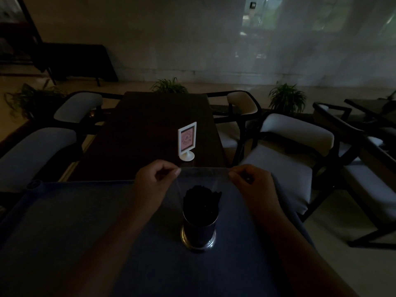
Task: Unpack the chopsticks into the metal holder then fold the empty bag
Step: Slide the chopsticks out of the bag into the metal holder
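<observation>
Pinching both top corners of the clear, empty plastic bag (203,179), my left hand (153,181) and right hand (249,181) stretch it level above the round metal holder (198,232).

A dim restaurant: dining table (150,129), cushioned chairs (287,159), tabletop sign stand (187,139).

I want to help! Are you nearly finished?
Nearly. The chopsticks already stand in the holder. The left hand and right hand hold the clear bag stretched out by its top edge; it looks empty. Only folding it is left.
</observation>
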Demonstrator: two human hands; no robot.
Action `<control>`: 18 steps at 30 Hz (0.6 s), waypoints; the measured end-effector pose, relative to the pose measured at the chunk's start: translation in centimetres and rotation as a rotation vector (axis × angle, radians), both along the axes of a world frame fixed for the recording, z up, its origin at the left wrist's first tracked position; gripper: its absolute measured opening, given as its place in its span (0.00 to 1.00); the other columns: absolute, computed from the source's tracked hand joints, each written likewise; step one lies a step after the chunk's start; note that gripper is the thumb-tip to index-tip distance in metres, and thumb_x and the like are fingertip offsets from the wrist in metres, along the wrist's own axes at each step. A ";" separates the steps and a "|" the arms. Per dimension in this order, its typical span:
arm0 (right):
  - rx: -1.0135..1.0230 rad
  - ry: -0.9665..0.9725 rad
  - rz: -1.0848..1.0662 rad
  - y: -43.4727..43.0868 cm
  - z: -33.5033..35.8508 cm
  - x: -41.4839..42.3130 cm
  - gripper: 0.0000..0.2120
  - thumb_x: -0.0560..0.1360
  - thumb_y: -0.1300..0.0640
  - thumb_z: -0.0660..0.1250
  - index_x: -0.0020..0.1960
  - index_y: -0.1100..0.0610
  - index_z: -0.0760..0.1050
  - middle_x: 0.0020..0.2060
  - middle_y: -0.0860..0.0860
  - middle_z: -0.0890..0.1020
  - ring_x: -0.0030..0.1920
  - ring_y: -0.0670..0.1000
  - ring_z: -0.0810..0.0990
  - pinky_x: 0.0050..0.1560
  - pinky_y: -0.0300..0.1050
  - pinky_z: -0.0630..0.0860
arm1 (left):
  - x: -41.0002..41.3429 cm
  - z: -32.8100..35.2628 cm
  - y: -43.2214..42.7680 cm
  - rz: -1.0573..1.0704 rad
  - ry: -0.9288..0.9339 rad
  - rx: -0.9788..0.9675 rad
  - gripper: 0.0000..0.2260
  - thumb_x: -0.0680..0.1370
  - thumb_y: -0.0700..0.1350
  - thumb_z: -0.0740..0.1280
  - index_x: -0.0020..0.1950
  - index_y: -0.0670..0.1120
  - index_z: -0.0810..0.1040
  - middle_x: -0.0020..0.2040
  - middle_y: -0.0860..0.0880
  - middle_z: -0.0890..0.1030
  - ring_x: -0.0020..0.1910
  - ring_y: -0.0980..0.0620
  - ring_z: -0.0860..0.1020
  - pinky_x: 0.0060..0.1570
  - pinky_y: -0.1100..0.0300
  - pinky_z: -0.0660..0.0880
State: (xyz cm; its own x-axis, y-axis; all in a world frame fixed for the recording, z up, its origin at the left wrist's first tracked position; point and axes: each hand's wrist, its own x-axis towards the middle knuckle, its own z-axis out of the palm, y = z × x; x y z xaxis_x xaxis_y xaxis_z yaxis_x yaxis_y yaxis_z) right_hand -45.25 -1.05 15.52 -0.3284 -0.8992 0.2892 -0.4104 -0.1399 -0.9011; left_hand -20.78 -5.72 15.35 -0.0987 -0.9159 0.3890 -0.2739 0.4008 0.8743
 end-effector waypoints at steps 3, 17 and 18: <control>-0.011 0.058 0.010 -0.2 0.8 -0.2 0.02 0.73 0.61 0.72 0.43 0.56 0.83 0.38 0.47 0.85 0.38 0.40 0.82 0.41 0.34 0.77 | 0.0 0.8 -0.2 -0.001 0.008 -0.028 0.06 0.75 0.43 0.71 0.42 0.55 0.81 0.42 0.59 0.84 0.42 0.63 0.81 0.40 0.74 0.74; -0.117 0.137 0.077 0.6 6.7 0.4 0.11 0.76 0.60 0.69 0.40 0.45 0.79 0.33 0.41 0.83 0.36 0.36 0.82 0.34 0.26 0.75 | 0.1 5.9 -0.5 -0.065 0.031 -0.171 0.05 0.75 0.47 0.68 0.41 0.56 0.80 0.38 0.60 0.83 0.38 0.64 0.81 0.37 0.73 0.74; -0.126 0.147 0.076 0.7 7.2 0.3 0.11 0.76 0.59 0.69 0.40 0.44 0.79 0.33 0.40 0.83 0.37 0.35 0.82 0.34 0.26 0.75 | 0.0 6.3 -0.6 -0.063 0.035 -0.172 0.05 0.75 0.47 0.68 0.40 0.56 0.79 0.38 0.58 0.84 0.38 0.63 0.81 0.37 0.73 0.74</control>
State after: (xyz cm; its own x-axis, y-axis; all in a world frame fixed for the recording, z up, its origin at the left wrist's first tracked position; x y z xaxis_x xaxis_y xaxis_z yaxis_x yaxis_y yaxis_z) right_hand -44.93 -0.38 22.71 -0.2066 -0.8734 0.4409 -0.5200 -0.2837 -0.8057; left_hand -20.74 -6.33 21.63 -0.1371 -0.8279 0.5438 -0.2141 0.5608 0.7998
